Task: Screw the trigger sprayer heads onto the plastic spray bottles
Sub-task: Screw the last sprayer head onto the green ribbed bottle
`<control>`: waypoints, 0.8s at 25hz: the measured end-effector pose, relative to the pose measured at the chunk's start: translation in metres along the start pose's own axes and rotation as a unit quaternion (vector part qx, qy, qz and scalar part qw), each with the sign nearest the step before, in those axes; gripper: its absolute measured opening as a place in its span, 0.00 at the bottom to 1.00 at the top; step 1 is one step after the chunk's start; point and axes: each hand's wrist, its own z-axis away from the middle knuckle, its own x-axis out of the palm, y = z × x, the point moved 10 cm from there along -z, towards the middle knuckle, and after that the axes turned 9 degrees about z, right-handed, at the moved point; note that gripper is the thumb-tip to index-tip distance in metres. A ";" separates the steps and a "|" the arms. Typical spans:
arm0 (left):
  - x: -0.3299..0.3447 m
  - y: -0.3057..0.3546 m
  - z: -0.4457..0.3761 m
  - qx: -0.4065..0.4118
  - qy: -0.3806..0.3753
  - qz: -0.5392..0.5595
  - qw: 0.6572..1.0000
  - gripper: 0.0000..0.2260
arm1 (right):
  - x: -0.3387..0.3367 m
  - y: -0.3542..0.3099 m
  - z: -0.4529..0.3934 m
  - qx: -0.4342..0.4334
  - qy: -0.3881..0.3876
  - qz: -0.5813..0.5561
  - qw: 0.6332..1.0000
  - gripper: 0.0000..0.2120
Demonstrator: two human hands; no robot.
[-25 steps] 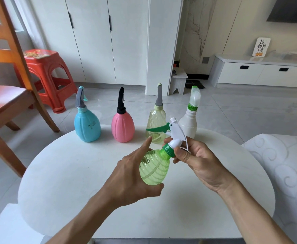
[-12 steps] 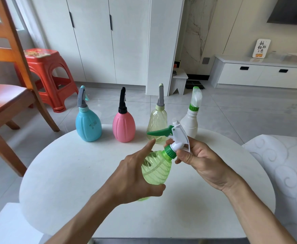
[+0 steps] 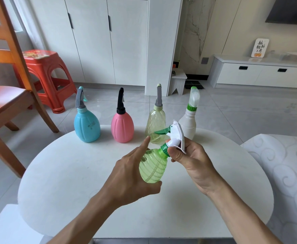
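Observation:
A ribbed green bottle (image 3: 153, 167) is held tilted above the round white table (image 3: 70, 173), cradled from below and behind by my left hand (image 3: 131, 176) with the index finger sticking out. A white sprayer head (image 3: 176, 137) with a green trigger and green collar sits on the bottle's neck. My right hand (image 3: 191, 159) grips that head and collar with thumb and fingers. Along the table's far edge stand a blue bottle (image 3: 87, 124), a pink bottle (image 3: 122, 125), a clear yellowish bottle (image 3: 155, 123) and a white bottle (image 3: 188, 123), each with a sprayer head on.
A wooden chair (image 3: 5, 95) stands at the left and a red plastic stool (image 3: 45, 74) behind it. A white patterned cushion (image 3: 285, 164) lies right of the table. White cabinets and a low drawer unit line the far wall.
The sprayer head has turned on the neck under my right hand, and its trigger has swung a little. The bottle has shifted slightly in my left hand.

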 end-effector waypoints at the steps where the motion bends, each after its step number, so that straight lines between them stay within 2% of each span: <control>1: 0.001 -0.001 0.000 -0.003 -0.004 0.000 1.000 0.51 | 0.001 0.001 0.000 0.005 -0.013 -0.005 1.000 0.07; 4: 0.003 -0.002 0.001 -0.005 -0.012 -0.010 1.000 0.51 | 0.001 -0.001 -0.001 0.015 -0.018 -0.002 1.000 0.10; 6: 0.003 0.000 0.002 0.005 -0.015 -0.040 0.999 0.51 | -0.004 -0.001 0.000 0.025 0.012 0.005 1.000 0.23; 8: 0.002 0.006 0.002 0.028 -0.016 -0.095 0.995 0.51 | -0.009 -0.003 0.000 0.013 0.038 0.083 0.996 0.34; 9: 0.001 0.008 0.001 0.037 -0.017 -0.122 0.992 0.51 | -0.010 -0.008 0.001 -0.007 0.044 0.152 0.987 0.35; 12: -0.006 0.011 -0.001 0.056 -0.023 -0.179 0.982 0.51 | 0.006 -0.018 0.008 -0.088 -0.014 0.361 0.928 0.27; 14: -0.009 0.011 -0.002 0.067 -0.032 -0.222 0.972 0.51 | 0.019 -0.020 0.012 -0.111 -0.051 0.434 0.893 0.25; 16: -0.012 0.011 -0.002 0.074 -0.038 -0.248 0.965 0.50 | 0.017 -0.024 0.014 -0.148 -0.014 0.505 0.850 0.23; 18: -0.013 0.012 -0.002 0.080 -0.041 -0.259 0.962 0.50 | 0.012 -0.013 0.011 -0.109 0.009 0.591 0.799 0.29; 20: -0.011 0.012 -0.001 0.080 -0.051 -0.248 0.964 0.51 | 0.013 0.001 0.010 -0.065 -0.009 0.600 0.797 0.32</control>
